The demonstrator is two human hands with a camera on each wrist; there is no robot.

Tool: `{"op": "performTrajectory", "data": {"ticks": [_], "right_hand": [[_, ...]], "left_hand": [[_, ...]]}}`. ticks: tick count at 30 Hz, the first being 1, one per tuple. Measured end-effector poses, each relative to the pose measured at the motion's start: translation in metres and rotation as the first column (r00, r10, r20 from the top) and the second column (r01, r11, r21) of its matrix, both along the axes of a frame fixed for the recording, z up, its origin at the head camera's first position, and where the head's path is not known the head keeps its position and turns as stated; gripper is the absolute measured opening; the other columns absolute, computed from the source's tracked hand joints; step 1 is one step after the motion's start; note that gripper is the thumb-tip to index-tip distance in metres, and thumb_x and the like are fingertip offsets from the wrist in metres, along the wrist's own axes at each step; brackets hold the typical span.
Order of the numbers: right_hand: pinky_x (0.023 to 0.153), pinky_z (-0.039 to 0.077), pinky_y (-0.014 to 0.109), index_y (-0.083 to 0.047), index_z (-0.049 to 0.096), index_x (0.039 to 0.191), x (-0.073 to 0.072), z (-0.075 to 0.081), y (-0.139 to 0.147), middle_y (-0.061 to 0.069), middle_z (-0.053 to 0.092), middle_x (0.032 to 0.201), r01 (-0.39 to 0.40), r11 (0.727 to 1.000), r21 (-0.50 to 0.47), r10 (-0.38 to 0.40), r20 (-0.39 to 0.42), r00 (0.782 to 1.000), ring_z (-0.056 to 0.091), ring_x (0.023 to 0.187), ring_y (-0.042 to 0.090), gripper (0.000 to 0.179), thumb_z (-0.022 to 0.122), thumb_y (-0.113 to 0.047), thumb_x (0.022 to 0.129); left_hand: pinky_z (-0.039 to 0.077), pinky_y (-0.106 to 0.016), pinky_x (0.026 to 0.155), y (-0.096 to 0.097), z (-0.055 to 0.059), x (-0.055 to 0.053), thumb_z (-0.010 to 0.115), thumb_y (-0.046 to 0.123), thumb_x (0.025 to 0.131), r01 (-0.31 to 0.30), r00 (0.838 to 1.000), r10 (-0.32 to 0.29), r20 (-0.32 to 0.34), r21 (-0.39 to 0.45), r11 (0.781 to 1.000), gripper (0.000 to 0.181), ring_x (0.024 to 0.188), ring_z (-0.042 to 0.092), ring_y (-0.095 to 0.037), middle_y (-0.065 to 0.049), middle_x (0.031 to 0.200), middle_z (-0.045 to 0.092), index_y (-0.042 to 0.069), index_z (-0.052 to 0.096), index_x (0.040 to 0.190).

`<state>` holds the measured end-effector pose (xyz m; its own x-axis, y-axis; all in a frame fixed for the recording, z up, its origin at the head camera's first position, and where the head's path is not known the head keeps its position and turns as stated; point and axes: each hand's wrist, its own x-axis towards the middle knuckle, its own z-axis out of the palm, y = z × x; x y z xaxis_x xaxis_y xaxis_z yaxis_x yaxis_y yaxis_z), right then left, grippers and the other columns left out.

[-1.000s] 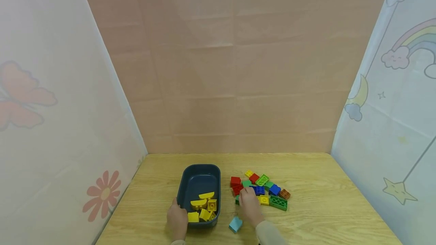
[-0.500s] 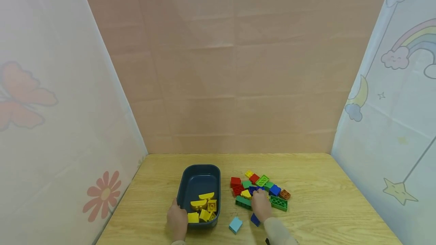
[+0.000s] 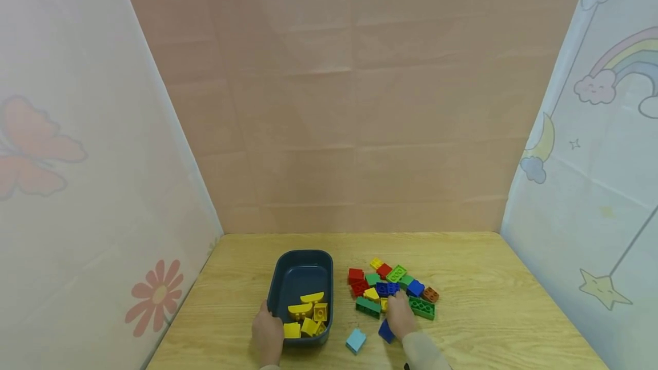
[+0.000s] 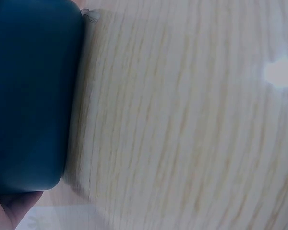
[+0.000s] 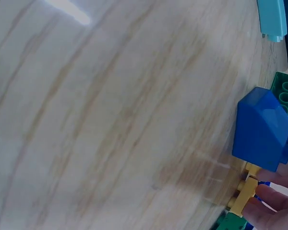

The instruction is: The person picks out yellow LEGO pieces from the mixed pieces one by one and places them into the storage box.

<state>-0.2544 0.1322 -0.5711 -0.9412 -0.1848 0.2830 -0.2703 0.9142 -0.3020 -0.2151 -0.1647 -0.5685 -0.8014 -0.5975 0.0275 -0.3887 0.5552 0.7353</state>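
Note:
My left hand point(image 3: 268, 333) grips the near left side of a dark blue plastic tub point(image 3: 275, 278); in the left wrist view a fingertip shows at the tub's point(image 4: 33, 105) lower end. Yellow toy bricks point(image 3: 292, 330) lie in its near half. On the right, my right hand point(image 3: 401, 313) is down among loose bricks. Its fingers point(image 5: 269, 196) pinch a yellow brick point(image 5: 244, 196) in the right wrist view. A blue sloped brick point(image 5: 261, 132) lies close by the hand, and a light blue brick point(image 3: 356, 340) sits nearer the tub.
Behind the right hand lies a loose group of bricks: red point(image 3: 356, 276), dark green point(image 3: 368, 306), blue point(image 3: 415, 288), lime point(image 3: 396, 273) and brown point(image 3: 430, 294). Another green brick point(image 3: 422, 308) is just right of the hand. White printed sheets point(image 3: 169, 204) border the wooden table point(image 3: 473, 301).
My right hand has shifted right and slightly nearer across the bricks, uncovering the dark green, yellow and blue sloped bricks. The left hand and tub have stayed put.

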Motion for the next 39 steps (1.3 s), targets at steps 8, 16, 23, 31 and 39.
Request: {"op": "performTrajectory", "data": {"ticks": [8,16,23,31,39], "right_hand": [[0.057,0.046,0.037,0.002,0.056,0.067,0.002,-0.002,0.005,0.016,0.051,0.073,0.034,0.999,-0.024,-0.034,0.001,0.999,0.046,0.068,0.028,0.016,0.062,0.017,0.069],[0.055,0.045,0.036,0.002,0.058,0.069,0.0,-0.001,0.009,0.02,0.055,0.079,0.038,0.999,-0.027,-0.039,-0.039,0.998,0.047,0.066,0.027,0.017,0.062,0.018,0.068],[0.051,0.044,0.031,0.001,0.06,0.066,-0.001,-0.006,0.011,0.015,0.056,0.074,0.024,0.999,-0.046,-0.028,-0.068,0.997,0.045,0.063,0.023,0.017,0.061,0.018,0.069],[0.053,0.045,0.033,0.001,0.062,0.067,0.001,-0.007,0.014,0.01,0.055,0.066,0.013,0.996,-0.087,-0.02,-0.085,0.996,0.048,0.062,0.022,0.017,0.061,0.018,0.067],[0.057,0.048,0.032,0.002,0.062,0.071,0.004,0.003,0.01,0.009,0.055,0.069,-0.019,0.994,-0.105,-0.001,-0.189,0.982,0.05,0.068,0.023,0.016,0.06,0.018,0.069]], "left_hand": [[0.047,-0.049,0.074,0.001,-0.001,0.003,0.052,-0.012,0.075,0.012,1.0,-0.012,0.004,0.002,1.0,0.047,0.095,0.055,-0.041,-0.03,0.105,0.056,-0.015,0.043,0.121],[0.046,-0.05,0.077,0.001,0.002,0.0,0.052,-0.01,0.077,0.004,1.0,-0.004,-0.023,-0.013,1.0,0.044,0.098,0.054,-0.041,-0.03,0.11,0.054,-0.014,0.045,0.121],[0.047,-0.049,0.074,0.0,0.001,0.0,0.052,-0.012,0.075,0.003,1.0,-0.003,-0.03,-0.02,1.0,0.045,0.093,0.056,-0.04,-0.03,0.103,0.057,-0.015,0.046,0.12],[0.046,-0.05,0.075,0.001,-0.003,0.0,0.052,-0.011,0.075,-0.009,1.0,0.009,-0.029,-0.014,1.0,0.045,0.093,0.056,-0.041,-0.029,0.103,0.057,-0.014,0.046,0.12],[0.048,-0.049,0.07,0.0,-0.003,0.001,0.052,-0.012,0.073,0.002,0.999,-0.003,-0.045,-0.043,0.999,0.045,0.088,0.058,-0.041,-0.029,0.097,0.059,-0.015,0.047,0.117]]}}
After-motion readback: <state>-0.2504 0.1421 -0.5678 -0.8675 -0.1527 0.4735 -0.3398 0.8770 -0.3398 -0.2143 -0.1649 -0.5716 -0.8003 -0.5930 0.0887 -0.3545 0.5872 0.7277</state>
